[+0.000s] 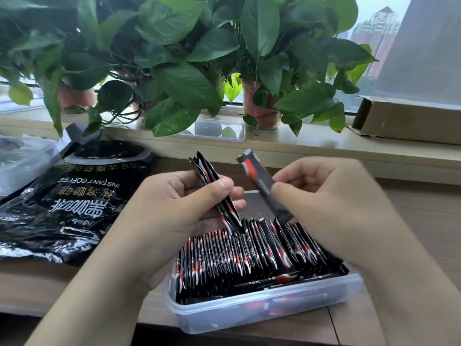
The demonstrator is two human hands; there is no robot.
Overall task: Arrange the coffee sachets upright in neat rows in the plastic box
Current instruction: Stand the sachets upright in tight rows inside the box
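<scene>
Holding a small bundle of glossy black-and-red foil coffee sachets (pixel 207 168) in the left hand (pixel 174 206), grip curled round them like a hand of cards, I'd guess so the next one peels off easily. The right hand (pixel 324 211) has its grip pinching one slim, motion-blurred sachet (pixel 259 176), tilted, with its bottom end just above the packed rows (pixel 249 250) in the clear rectangular plastic box (pixel 262 304) on the wooden bench (pixel 419 216). The rows stand tight on edge, while a few flat sachets (pixel 269 280) lie along the near wall. A crinkly black foil bag (pixel 74 203) sits to the left.
</scene>
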